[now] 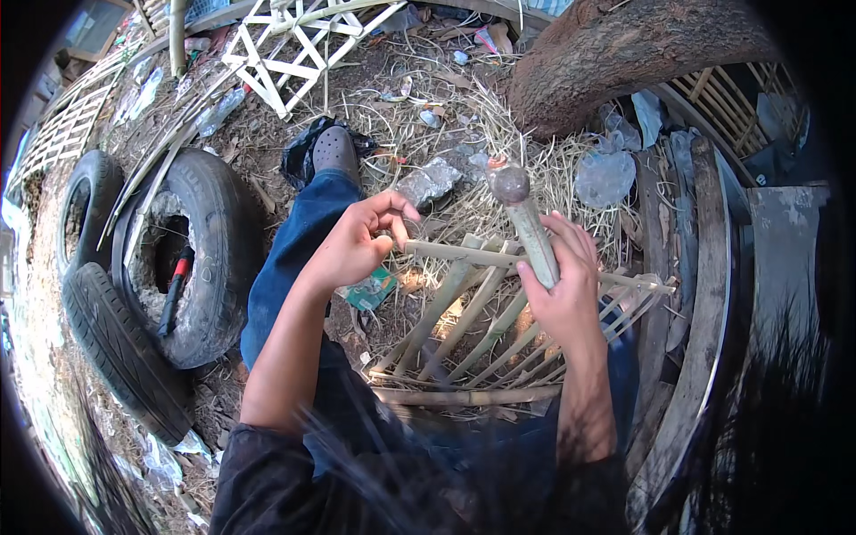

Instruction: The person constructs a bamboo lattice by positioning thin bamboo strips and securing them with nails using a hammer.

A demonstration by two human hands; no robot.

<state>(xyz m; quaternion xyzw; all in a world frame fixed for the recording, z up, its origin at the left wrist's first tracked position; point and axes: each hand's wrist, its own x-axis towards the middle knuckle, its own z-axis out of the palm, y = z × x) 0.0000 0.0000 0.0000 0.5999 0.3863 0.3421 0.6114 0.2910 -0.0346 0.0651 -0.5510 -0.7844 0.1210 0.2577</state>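
Gripping a grey-headed, pale-handled hammer (528, 227) in closed right hand (563, 290), w/ left hand (357, 242) pinching the top rail between fingertips, a person works a part-built split-bamboo lattice panel (481, 325); slats laid, fastening seemingly unfinished.

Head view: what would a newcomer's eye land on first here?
First, the two bare hands at centre: the right hand grips a round-headed hammer raised above a bamboo slat frame on the person's lap, while the left hand pinches at the frame's top rail. Next, two worn tyres lie on the littered ground at left, a red-handled tool resting inside one. A thick tree trunk curves across the upper right.
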